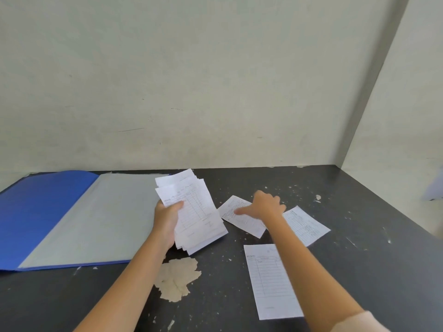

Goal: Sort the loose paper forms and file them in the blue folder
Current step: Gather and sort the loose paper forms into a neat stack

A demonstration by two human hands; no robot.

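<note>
While the left grip held a stack, the right grip touched a loose form

Where the dark, paint-flecked counter (359, 271) lay nearest, 1 lined form (271, 281) rested flat and upright, partly under the right forearm. Just left of it, a pale patch (177, 279) showed where the surface had peeled.

Farther in, the left grip (167, 216) pinched a stack of forms (199, 219), with the thumb curled over the top sheet and the fingers behind. The stack was fanned and tilted, and its lower edge sat just above the counter.

To the right, the right grip (266, 204) was palm down and loosely spread, slightly blurred. A fingertip rested on a slanted form (242, 216) that lay flat on the counter. A 3rd loose form (306, 224) lay just beyond the right wrist, also slanted and partly covered by the arm.

At the left, the blue folder (48, 216) lay open and flat, its grey inner sheet (100, 216) facing up beside the held stack. The folder's far edge reached the pale wall (215, 80) behind the counter.
</note>
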